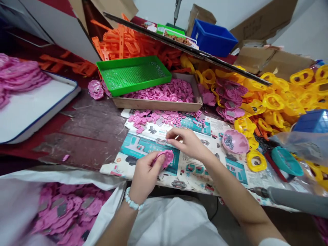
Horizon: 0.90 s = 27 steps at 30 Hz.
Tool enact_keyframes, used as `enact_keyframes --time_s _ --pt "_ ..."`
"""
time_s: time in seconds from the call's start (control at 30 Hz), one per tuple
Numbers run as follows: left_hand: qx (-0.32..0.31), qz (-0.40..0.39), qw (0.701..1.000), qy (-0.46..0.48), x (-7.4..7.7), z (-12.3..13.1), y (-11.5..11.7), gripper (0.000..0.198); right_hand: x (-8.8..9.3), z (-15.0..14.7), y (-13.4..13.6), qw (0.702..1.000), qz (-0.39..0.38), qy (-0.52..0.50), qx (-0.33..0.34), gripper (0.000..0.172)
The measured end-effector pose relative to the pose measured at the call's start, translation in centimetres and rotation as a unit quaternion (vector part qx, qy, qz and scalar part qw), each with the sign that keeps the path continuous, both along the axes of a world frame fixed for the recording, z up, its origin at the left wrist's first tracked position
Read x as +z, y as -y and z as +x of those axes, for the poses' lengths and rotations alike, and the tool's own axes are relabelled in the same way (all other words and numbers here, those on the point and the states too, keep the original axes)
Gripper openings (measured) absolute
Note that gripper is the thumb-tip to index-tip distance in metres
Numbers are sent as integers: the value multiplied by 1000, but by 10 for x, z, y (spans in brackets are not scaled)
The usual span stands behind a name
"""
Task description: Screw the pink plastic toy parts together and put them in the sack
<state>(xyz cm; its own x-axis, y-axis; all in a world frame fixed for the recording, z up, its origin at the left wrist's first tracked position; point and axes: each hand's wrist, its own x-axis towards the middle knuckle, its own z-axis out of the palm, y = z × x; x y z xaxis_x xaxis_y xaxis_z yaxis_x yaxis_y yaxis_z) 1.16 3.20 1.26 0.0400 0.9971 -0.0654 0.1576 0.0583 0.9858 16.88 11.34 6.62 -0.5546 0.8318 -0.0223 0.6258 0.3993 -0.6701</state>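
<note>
My left hand is closed round a pink plastic piece, held just above a printed cardboard sheet on the table. A beaded bracelet sits on that wrist. My right hand hovers right above the piece with its fingertips pinched together; what they hold is too small to make out. Beyond the hands lies a loose heap of small pink parts on the sheet.
A cardboard tray of pink parts carries a green mesh tray. A pink bowl of small metal bits and a teal dish stand right. Yellow rings pile far right. A white bag of pink pieces lies lower left.
</note>
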Motion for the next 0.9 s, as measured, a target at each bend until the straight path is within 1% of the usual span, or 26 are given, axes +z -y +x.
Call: enact_keyframes --time_s 0.07,0.1,0.17,0.23,0.33,0.37,0.5,0.6,0.7,0.77,0.83,0.87,0.9 --pt "-14 24 999 -41 4 -3 -1 25 13 5 15 999 -21 -37 25 6" --pt "-16 33 998 -52 6 -3 -2 24 16 7 20 998 -27 -51 33 7" --pt "-21 44 997 -63 8 -4 -2 24 17 10 28 996 -38 -71 32 7" --pt "-31 51 996 -68 9 -5 -2 23 13 10 32 995 -56 -87 9 8" --pt "-34 71 994 -70 7 -6 -1 21 4 9 35 987 -85 -132 -28 3" --pt "-31 81 994 -73 7 -7 -1 20 1 8 36 984 -91 -149 -38 3" --pt "-13 133 985 -110 6 -6 3 20 -5 4 41 968 -111 -209 -86 13" --pt "10 186 973 -138 5 -4 5 17 -6 2 48 962 -106 -229 -99 12" --pt "29 239 960 -144 3 -4 5 13 -3 3 55 965 -106 -222 -89 10" --pt "24 263 955 -132 2 -7 4 12 1 4 57 966 -125 -215 -75 11" --pt "11 266 957 -118 -1 -13 5 11 4 3 51 967 -156 -199 -27 11" --pt "9 260 959 -112 -2 -17 7 11 5 0 45 973 -152 -173 10 11" --pt "11 248 963 -109 -3 -21 9 11 3 -5 37 982 -126 -132 45 11"
